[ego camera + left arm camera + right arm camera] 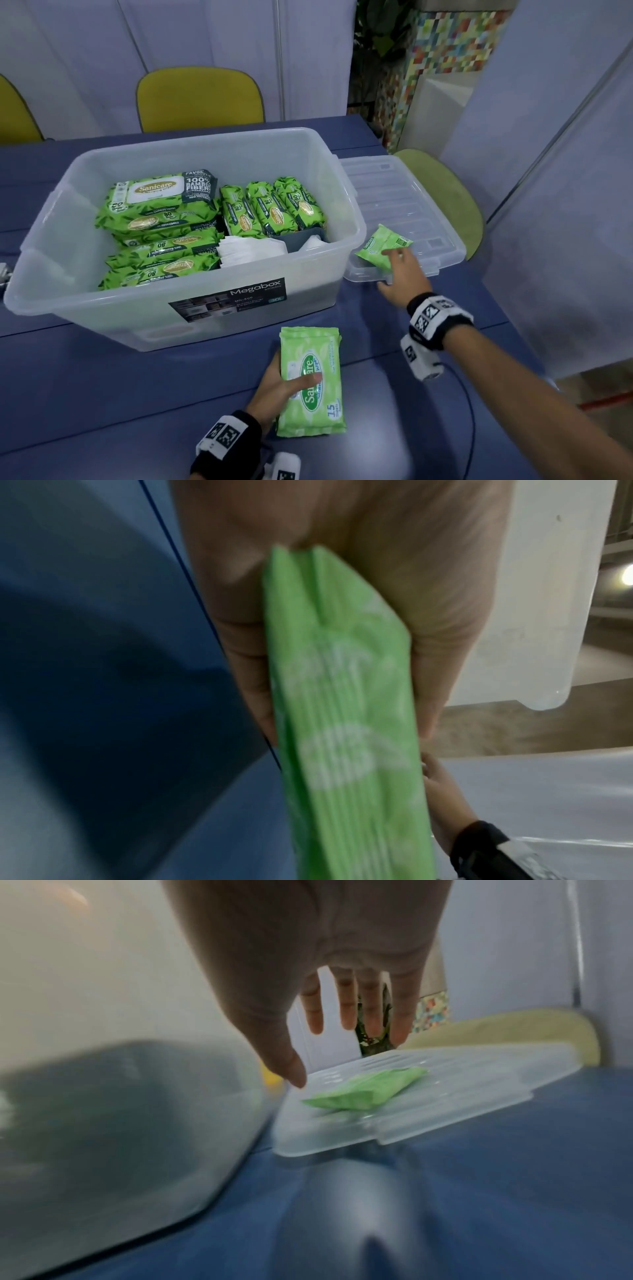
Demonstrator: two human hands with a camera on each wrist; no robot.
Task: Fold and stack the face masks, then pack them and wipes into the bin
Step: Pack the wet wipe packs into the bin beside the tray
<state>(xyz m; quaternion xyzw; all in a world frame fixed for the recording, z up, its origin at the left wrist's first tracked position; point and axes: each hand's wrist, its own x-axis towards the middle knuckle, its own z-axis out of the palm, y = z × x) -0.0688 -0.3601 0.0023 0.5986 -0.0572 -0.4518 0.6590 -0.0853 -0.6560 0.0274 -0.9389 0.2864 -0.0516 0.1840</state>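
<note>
My left hand (274, 383) grips a small stack of light green wipes packs (311, 380) just above the blue table, thumb across the top; the left wrist view shows the packs (346, 723) edge-on between palm and fingers. A single small green wipes pack (383, 249) lies on the clear bin lid (404, 205). My right hand (402, 274) hovers over that pack with fingers spread and straight, holding nothing; the right wrist view shows the pack (366, 1091) below the fingers (346, 1007). The clear bin (44, 246) holds large green wipes packs (161, 205) and white folded masks (250, 251).
The blue table (102, 394) stretches in front of the bin. Yellow chairs (198, 99) stand behind it, and a green chair (455, 202) sits under the lid's far side. White partition panels (565, 171) close off the right.
</note>
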